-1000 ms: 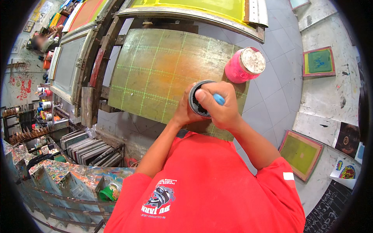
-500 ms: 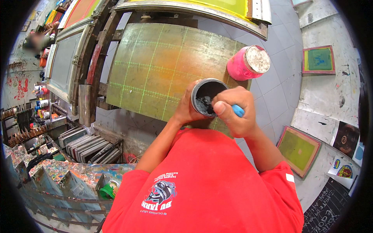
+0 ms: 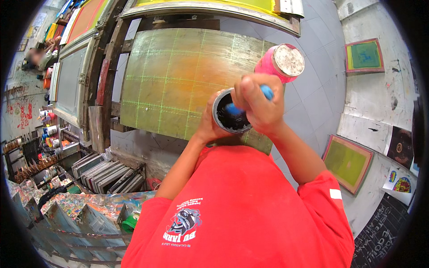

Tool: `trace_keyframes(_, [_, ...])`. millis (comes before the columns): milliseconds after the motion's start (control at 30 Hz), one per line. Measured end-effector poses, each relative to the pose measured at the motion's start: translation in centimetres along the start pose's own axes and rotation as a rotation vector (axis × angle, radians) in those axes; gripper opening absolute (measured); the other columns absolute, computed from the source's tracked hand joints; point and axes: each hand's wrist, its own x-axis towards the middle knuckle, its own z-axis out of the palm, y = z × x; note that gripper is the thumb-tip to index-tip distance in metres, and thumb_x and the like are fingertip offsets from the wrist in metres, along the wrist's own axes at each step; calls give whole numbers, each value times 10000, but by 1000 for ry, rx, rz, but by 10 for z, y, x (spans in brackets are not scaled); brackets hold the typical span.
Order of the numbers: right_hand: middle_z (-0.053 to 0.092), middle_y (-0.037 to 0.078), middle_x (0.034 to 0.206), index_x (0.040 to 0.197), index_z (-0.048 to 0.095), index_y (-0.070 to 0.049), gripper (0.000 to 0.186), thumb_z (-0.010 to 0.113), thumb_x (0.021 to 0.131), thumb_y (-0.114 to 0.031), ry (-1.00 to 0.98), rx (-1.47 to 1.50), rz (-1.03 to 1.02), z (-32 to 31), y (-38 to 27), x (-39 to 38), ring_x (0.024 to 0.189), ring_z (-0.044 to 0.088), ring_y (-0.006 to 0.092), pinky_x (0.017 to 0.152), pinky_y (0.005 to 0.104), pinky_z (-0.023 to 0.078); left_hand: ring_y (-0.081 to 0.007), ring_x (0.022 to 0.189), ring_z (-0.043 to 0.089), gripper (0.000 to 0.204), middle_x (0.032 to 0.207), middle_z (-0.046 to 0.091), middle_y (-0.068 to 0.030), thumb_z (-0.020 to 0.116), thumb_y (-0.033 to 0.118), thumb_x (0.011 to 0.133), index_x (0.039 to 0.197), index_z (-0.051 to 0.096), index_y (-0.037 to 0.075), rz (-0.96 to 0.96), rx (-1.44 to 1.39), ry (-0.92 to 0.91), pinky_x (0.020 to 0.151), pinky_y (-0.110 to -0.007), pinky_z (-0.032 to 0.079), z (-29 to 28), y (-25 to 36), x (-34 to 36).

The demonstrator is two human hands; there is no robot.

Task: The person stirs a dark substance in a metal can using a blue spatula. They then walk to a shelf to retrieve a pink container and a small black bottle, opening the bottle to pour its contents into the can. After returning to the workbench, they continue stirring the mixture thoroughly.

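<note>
My left hand (image 3: 208,121) is wrapped round the side of a dark tub (image 3: 242,130), holding it in front of my chest. Thick black paste (image 3: 229,120) lies inside. In my right hand (image 3: 263,105), closed in a fist over the tub's mouth, is a blue-handled stirring tool (image 3: 267,92). Its lower part dips into the tub, blurred, and the working end is hidden. Just beyond my right fist stands a pink jar (image 3: 264,63) with a stained whitish lid. Behind the tub is a metal-looking board (image 3: 174,80) with green grid lines and an orange stain.
Framed printing screens (image 3: 73,80) stand at the left, and another yellow screen (image 3: 214,5) lies across the far side. Several stacked frames (image 3: 107,172) sit lower left. Two small screens (image 3: 348,163) lean along the right wall. A person (image 3: 38,56) is at the far left.
My right fist has risen and tipped upright, drawing the blue-handled tool higher in the tub. The tub has shifted slightly left and the black paste shows more openly.
</note>
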Motion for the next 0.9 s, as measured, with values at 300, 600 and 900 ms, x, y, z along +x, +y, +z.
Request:
trace_keyframes(300, [444,-3,527,611,549,-31,388,632,940,-220,-262,-221,-73,-3,-12,-4,528,439,56,456,293,351,-300,1168,553,1002,1258,545,-134,932,307,572,1368,376,62,-33,-204,95,1015,-416,438,7,-43,-24])
trace_keyframes(600, [396,46,546,620,507,-19,398,603,949,-221,-213,-175,-85,-11,-27,-5,519,399,75,467,307,346,-295,1181,539,1028,1289,533,-141,940,322,556,1374,372,64,59,2,50,1024,-421,422,-2,-23,-10])
trace_keyframes(900, [355,17,502,573,454,-41,473,620,955,-267,-183,-378,-178,-5,-19,4,501,385,53,429,294,306,-261,1099,578,882,1200,578,-119,935,313,545,1272,508,54,-85,-114,67,955,-397,462,-3,-19,-13])
